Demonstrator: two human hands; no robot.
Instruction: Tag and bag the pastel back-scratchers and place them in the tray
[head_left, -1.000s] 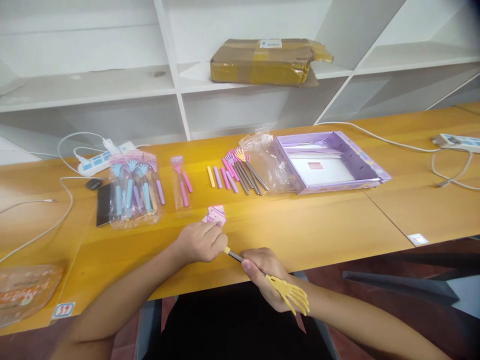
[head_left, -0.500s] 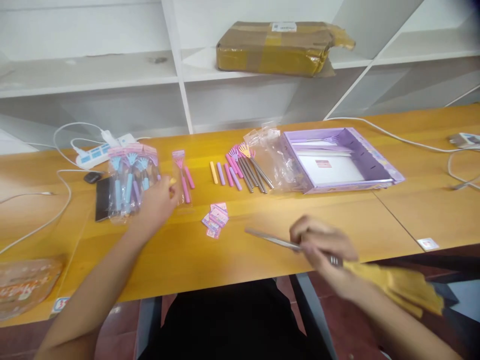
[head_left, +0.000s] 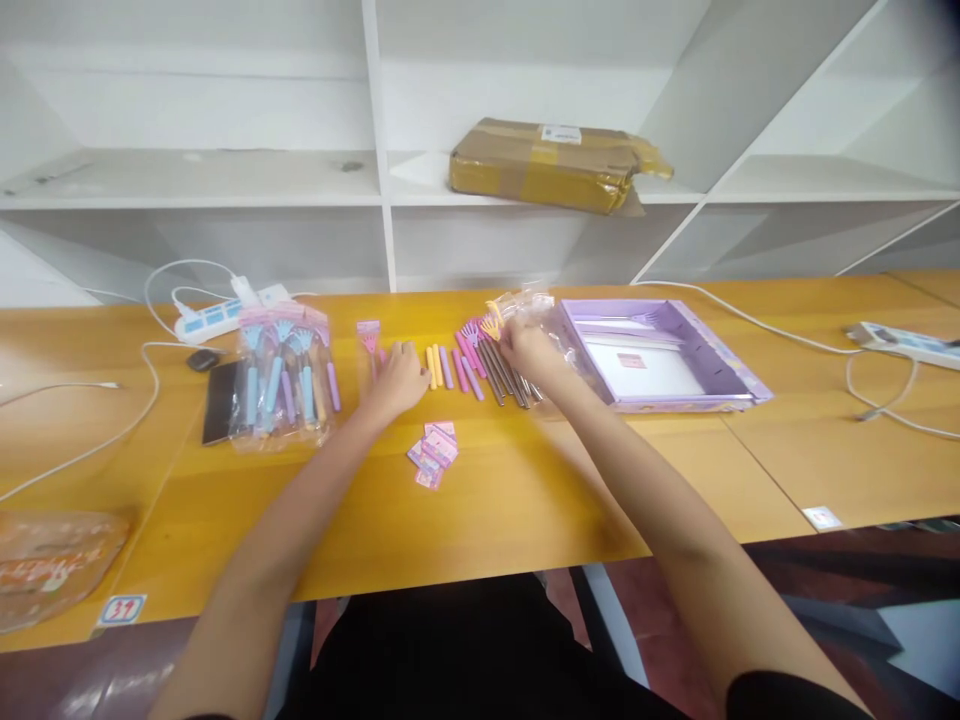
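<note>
My left hand (head_left: 403, 380), fingers curled, is at the left end of a row of coloured handle sleeves, its fingertips at a yellow sleeve (head_left: 430, 366). Purple sleeves (head_left: 447, 368) and pink sleeves (head_left: 459, 370) lie to the right. My right hand (head_left: 527, 350) is closed at a pile of hand-shaped back scratchers with bare metal rods (head_left: 495, 375); a yellow back scratcher (head_left: 494, 309) shows at its fingertips, the rod hidden by the hand. Another yellow head (head_left: 490, 328) lies just below. A bagged pink back scratcher (head_left: 369, 342) is partly covered by my left hand.
Bagged back scratchers (head_left: 271, 385) lie at left over a black flat object (head_left: 219, 405), near a power strip (head_left: 217, 317). Small printed cards (head_left: 435, 452) lie in front. Clear bags (head_left: 562, 330) and a purple box (head_left: 682, 402) are at right. A taped carton (head_left: 547, 165) sits on the shelf.
My left hand has moved right with the yellow sleeve to the row, where two yellow ones now show. My right hand has carried the yellow back scratcher from the front edge to the pile.
</note>
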